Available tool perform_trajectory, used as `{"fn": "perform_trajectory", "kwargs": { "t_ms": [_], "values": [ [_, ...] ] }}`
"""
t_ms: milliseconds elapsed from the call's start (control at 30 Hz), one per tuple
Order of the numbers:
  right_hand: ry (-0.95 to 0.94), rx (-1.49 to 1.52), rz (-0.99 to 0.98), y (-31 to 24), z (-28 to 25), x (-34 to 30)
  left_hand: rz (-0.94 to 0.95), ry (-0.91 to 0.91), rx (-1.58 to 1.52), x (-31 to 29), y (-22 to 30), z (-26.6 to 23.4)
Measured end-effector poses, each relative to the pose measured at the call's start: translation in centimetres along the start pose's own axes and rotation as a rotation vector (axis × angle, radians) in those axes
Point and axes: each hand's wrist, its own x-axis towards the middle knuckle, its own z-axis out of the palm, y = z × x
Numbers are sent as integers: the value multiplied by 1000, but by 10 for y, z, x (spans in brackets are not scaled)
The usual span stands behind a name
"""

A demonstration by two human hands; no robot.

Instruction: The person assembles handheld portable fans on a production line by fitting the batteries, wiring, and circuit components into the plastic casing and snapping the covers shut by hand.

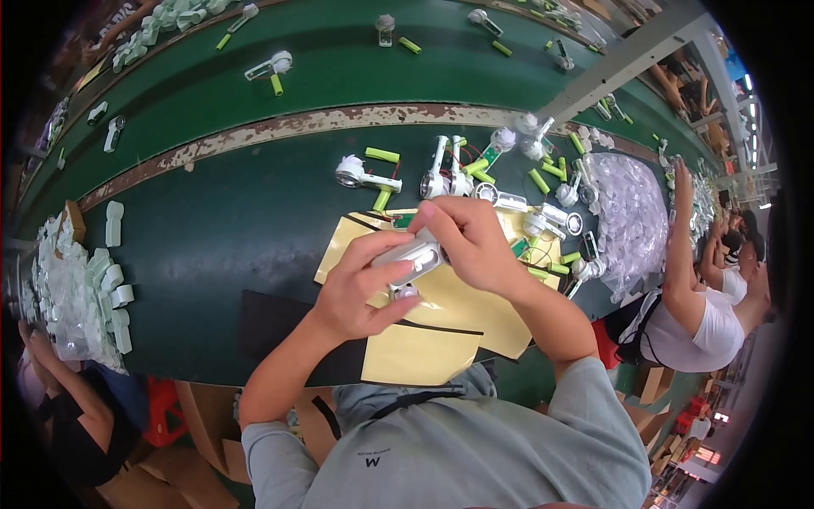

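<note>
Green work table [212, 229], extending beneath and beyond both hands. Grey-green shirt [458, 450], body side of the hands; small dark lettering printed on chest. Yellow sheets [424, 352], dark-edged, beneath the hands. Clear plastic bag [629, 216], filled, right of the right hand. Left hand [352, 293]: loosely curled, fingers on white casing [417, 257], thumb spread away. Right hand [475, 246]: curled on the casing's right end, fingertips partly hidden. Casing: between the hands. Lime-green cylinder [381, 154]: beyond the left hand.
</note>
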Motion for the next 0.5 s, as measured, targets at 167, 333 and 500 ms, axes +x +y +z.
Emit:
{"fn": "perform_trajectory", "kwargs": {
  "t_ms": [167,333,500],
  "values": [
    [309,-204,-555,13,17,-6,-565,141,-427,-4,6,7],
    [342,-112,-606,12,20,-5,-456,-177,-161,-7,1,-9],
    [360,-54,-585,21,18,3,-459,-42,-253,-4,3,4]
  ]
}}
